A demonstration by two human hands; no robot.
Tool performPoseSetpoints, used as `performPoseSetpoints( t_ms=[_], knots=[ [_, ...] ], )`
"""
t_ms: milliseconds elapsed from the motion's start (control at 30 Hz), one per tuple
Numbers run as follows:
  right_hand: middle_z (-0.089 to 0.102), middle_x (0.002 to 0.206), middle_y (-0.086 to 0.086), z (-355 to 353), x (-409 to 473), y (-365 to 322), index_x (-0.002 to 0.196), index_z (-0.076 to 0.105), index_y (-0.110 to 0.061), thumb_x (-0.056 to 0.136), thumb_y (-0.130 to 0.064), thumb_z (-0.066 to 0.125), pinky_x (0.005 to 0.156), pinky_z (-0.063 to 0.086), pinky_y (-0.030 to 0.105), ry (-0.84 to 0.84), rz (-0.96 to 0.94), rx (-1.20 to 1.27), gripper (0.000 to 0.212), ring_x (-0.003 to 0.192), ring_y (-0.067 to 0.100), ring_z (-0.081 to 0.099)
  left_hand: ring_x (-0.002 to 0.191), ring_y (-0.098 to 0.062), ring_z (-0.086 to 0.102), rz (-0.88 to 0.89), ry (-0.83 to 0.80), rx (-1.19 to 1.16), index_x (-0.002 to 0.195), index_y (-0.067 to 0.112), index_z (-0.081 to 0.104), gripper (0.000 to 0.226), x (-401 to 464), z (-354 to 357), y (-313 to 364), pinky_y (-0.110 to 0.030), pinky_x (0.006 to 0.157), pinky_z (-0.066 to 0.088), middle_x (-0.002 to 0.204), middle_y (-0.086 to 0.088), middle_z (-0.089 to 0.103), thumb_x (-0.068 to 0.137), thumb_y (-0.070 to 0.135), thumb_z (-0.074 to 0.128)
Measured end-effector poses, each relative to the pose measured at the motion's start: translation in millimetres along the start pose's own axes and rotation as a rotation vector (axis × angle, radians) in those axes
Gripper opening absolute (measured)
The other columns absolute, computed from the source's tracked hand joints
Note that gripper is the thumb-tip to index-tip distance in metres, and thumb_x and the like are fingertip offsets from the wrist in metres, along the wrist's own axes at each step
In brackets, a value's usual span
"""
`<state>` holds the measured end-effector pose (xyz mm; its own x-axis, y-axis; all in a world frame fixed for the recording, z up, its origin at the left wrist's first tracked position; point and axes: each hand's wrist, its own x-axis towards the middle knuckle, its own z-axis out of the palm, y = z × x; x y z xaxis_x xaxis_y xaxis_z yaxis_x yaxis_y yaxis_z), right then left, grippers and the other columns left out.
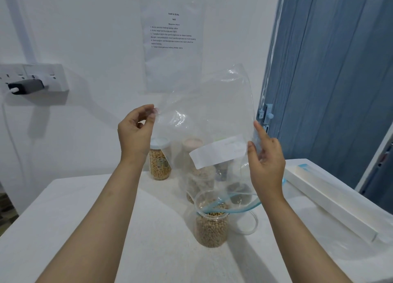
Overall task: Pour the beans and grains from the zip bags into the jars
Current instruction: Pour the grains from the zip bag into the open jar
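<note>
Standing open near the table (85,229) middle, a jar (211,227) nearly full of beans (210,231), a clear lid (246,223) just right of it. Held upside down above, an emptied zip bag (208,121), blue zip mouth dipping into the jar. Pinching its upper left corner, left hand (136,132), fingers curled. Gripping its right edge, right hand (265,157), thumb in front. Farther back, capped filled jars (160,161). On the wall, a printed sheet (172,44), and at far left a socket strip (34,76).

Home pantry corner: wall sockets (34,77), folding door (331,81), grain-filled jars (211,225).
</note>
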<state>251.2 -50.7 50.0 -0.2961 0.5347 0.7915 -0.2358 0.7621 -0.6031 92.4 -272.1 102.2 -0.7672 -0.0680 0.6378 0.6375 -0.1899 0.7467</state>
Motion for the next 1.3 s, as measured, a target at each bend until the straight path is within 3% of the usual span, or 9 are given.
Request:
performPoseSetpoints(
  t_ms=[167, 267, 467, 567, 700, 833, 967, 1067, 1300],
  knots=[
    [0.039, 0.082, -0.003, -1, -1, 0, 0.144, 0.05, -0.03, 0.099, -0.015, 0.059, 0.067, 0.04, 0.006, -0.003, 0.005, 0.004, 0.048, 0.068, 0.005, 0.042, 0.103, -0.009, 0.068, -0.011, 0.012, -0.022, 0.1, 0.032, 0.072, 0.021, -3, 0, -1, -0.022, 0.094, 0.052, 0.102, 0.009, 0.073, 0.095, 0.013, 0.066],
    [0.038, 0.081, -0.006, -1, -1, -1, 0.143, 0.052, -0.028, 0.099, -0.014, 0.059, 0.067, 0.04, 0.006, -0.004, 0.002, 0.012, 0.047, 0.067, 0.006, 0.041, 0.099, -0.011, 0.069, 0.0, 0.006, 0.021, 0.106, 0.029, 0.07, 0.027, -3, -1, -3, -0.026, 0.098, 0.052, 0.103, 0.008, 0.073, 0.098, 0.006, 0.059],
    [0.04, 0.083, 0.0, -3, -2, -3, 0.142, 0.05, -0.034, 0.099, -0.014, 0.059, 0.066, 0.039, 0.008, -0.005, 0.011, 0.021, 0.048, 0.067, 0.006, 0.04, 0.108, 0.0, 0.064, 0.006, -0.036, 0.036, 0.117, 0.03, 0.068, 0.022, -7, -1, 5, -0.014, 0.089, 0.048, 0.116, 0.012, 0.071, 0.098, 0.02, 0.063],
    [0.039, 0.083, -0.002, -4, -4, -3, 0.142, 0.048, -0.034, 0.099, -0.014, 0.059, 0.066, 0.039, 0.007, 0.001, 0.019, 0.017, 0.048, 0.068, 0.009, 0.041, 0.102, 0.002, 0.062, -0.006, -0.071, 0.053, 0.126, 0.028, 0.064, 0.031, -9, -1, 4, -0.011, 0.087, 0.046, 0.119, 0.018, 0.069, 0.099, 0.014, 0.059],
    [0.037, 0.082, -0.008, -4, -6, -3, 0.143, 0.052, -0.027, 0.098, -0.012, 0.06, 0.066, 0.039, 0.005, -0.001, 0.022, 0.021, 0.048, 0.068, 0.012, 0.041, 0.1, 0.0, 0.063, 0.01, -0.055, 0.088, 0.122, 0.029, 0.066, 0.033, -7, -2, 1, -0.016, 0.089, 0.048, 0.11, 0.025, 0.07, 0.097, 0.009, 0.06],
    [0.037, 0.082, -0.009, -4, -5, -3, 0.143, 0.052, -0.025, 0.098, -0.01, 0.06, 0.066, 0.039, 0.004, 0.005, 0.025, 0.019, 0.048, 0.068, 0.012, 0.041, 0.097, -0.003, 0.065, -0.004, -0.043, 0.05, 0.12, 0.025, 0.068, 0.03, -6, -2, 0, -0.021, 0.097, 0.05, 0.104, 0.019, 0.072, 0.096, 0.007, 0.062],
    [0.038, 0.082, -0.007, -4, -6, -5, 0.143, 0.051, -0.027, 0.098, -0.011, 0.06, 0.066, 0.04, 0.005, -0.001, 0.024, 0.024, 0.049, 0.068, 0.012, 0.041, 0.088, 0.009, 0.064, 0.025, -0.023, 0.089, 0.122, 0.016, 0.067, 0.029, -10, 1, 2, -0.009, 0.09, 0.046, 0.104, 0.005, 0.072, 0.1, 0.003, 0.054],
    [0.038, 0.083, -0.007, -4, -6, -5, 0.143, 0.05, -0.03, 0.098, -0.011, 0.06, 0.067, 0.04, 0.006, -0.001, 0.024, 0.022, 0.049, 0.069, 0.01, 0.041, 0.085, 0.006, 0.066, 0.021, -0.025, 0.119, 0.122, 0.021, 0.066, 0.032, -12, 1, 3, -0.01, 0.087, 0.047, 0.11, -0.001, 0.072, 0.101, 0.004, 0.05],
    [0.038, 0.083, -0.009, -3, -7, -6, 0.144, 0.051, -0.026, 0.098, -0.011, 0.06, 0.067, 0.04, 0.004, 0.009, 0.034, 0.022, 0.049, 0.07, 0.009, 0.042, 0.089, -0.008, 0.061, 0.019, -0.075, 0.128, 0.125, 0.03, 0.064, 0.032, -13, -1, 2, -0.015, 0.086, 0.047, 0.123, 0.015, 0.066, 0.096, 0.015, 0.064]
  ],
)
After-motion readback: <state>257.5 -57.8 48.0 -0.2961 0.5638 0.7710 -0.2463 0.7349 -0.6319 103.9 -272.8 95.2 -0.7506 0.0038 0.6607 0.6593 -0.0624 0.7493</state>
